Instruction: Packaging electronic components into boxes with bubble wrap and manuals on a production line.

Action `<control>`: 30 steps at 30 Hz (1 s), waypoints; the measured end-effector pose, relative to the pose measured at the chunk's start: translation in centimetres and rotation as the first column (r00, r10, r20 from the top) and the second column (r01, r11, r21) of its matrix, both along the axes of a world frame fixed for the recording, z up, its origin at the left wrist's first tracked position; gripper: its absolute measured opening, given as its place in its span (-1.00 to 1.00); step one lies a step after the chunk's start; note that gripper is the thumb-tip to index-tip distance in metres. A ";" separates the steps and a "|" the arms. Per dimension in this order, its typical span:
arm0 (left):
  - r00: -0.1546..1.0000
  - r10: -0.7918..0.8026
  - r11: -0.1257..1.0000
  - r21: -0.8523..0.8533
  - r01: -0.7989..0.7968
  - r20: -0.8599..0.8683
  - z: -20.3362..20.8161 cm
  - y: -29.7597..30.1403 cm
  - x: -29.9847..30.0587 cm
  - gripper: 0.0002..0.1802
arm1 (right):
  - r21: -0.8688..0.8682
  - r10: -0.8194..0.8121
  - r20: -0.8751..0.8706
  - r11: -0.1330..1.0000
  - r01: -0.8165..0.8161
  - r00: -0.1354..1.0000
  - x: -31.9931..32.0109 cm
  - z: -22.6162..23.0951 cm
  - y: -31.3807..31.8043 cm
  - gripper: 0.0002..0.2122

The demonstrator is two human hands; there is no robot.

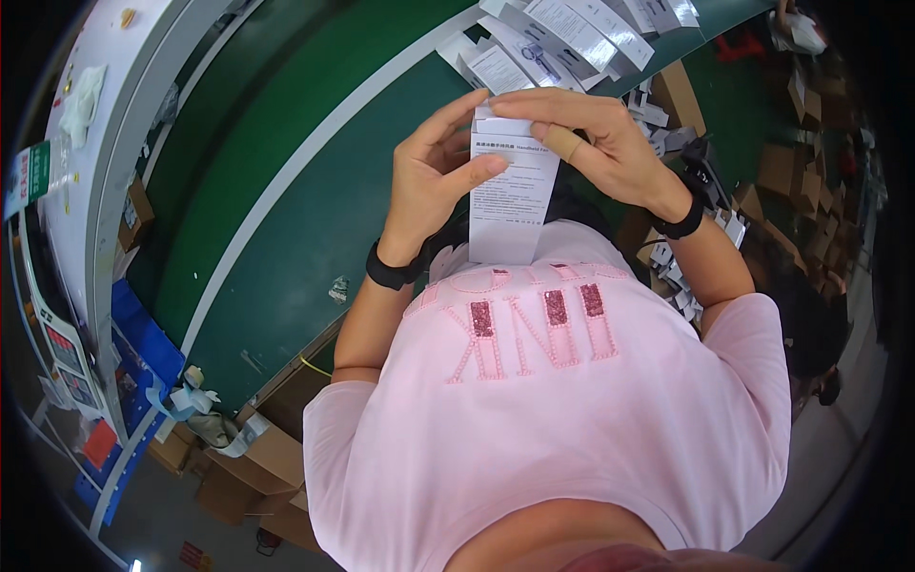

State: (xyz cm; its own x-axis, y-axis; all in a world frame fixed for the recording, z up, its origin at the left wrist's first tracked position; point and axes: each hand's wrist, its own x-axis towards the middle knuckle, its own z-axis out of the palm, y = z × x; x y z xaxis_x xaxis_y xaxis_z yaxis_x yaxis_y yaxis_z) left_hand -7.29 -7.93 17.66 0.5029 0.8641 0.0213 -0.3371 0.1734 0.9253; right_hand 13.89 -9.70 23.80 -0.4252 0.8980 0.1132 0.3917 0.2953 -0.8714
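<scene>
Pink shirt: the wearer's torso (548,429), nearest the camera, fills the lower middle; pink beaded lettering crosses the chest.
White carton: the carton (512,214) stands lengthwise in front of the chest, between both hands, printed face toward the camera; its lower end meets the shirt's outline, contact cannot be told.
Left grip: the left hand (431,176) pinches the carton's left side, thumb on the printed face, fingers bent around the upper left edge.
Right grip: the right hand (610,143) pinches the upper right corner, fingers laid across the top end, thumb with a tan wrap (561,145) against the front.
Wrists: a black band (395,269) on the left, another (679,221) on the right.
Green surface: the surface (286,296) extends left of the hands to a curved white strip (278,173); a small scrap (338,289) lies near the left forearm.
Near edge: runs diagonally toward the left elbow, brown boxes (276,448) below it.
Room at left: wide, from hand to strip.
Room at right: tighter; printed cartons (577,38) crowd the far end, just beyond the right hand.
</scene>
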 end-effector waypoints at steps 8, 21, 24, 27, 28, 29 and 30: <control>0.999 -0.018 0.993 -0.115 0.014 -0.038 -0.1 1.4 2.4 -0.31 | -0.101 -0.173 0.087 0.978 0.181 0.981 1.6 -0.3 -0.8 -0.30; 0.338 0.045 0.963 0.131 0.235 -0.940 -9.2 37.9 2.5 -0.18 | 0.194 -0.881 -0.081 0.445 0.874 0.466 23.0 4.6 5.0 -0.36; 0.175 0.159 0.933 0.206 0.295 -0.972 -14.7 44.5 2.6 -0.07 | 0.452 -0.980 -0.073 0.132 0.882 0.184 33.0 3.0 7.8 -0.36; -0.031 0.304 0.916 0.284 0.283 -0.952 -19.9 47.4 -0.7 0.08 | 0.588 -0.993 -0.103 -0.019 0.809 0.051 42.2 -1.0 11.0 -0.31; -0.127 0.350 0.915 0.310 0.260 -0.928 -20.8 48.1 -2.9 0.14 | 0.510 -0.990 -0.120 0.001 0.860 0.072 44.3 -2.5 12.8 -0.27; -0.235 0.389 0.912 0.337 0.234 -0.891 -21.3 48.7 -5.3 0.20 | 0.514 -0.989 -0.113 0.023 0.857 0.094 46.1 -4.5 14.8 -0.27; -0.239 0.377 0.917 0.323 0.236 -0.895 -21.7 48.7 -3.8 0.20 | 0.534 -0.992 -0.081 0.036 0.845 0.093 48.0 -6.9 15.8 -0.27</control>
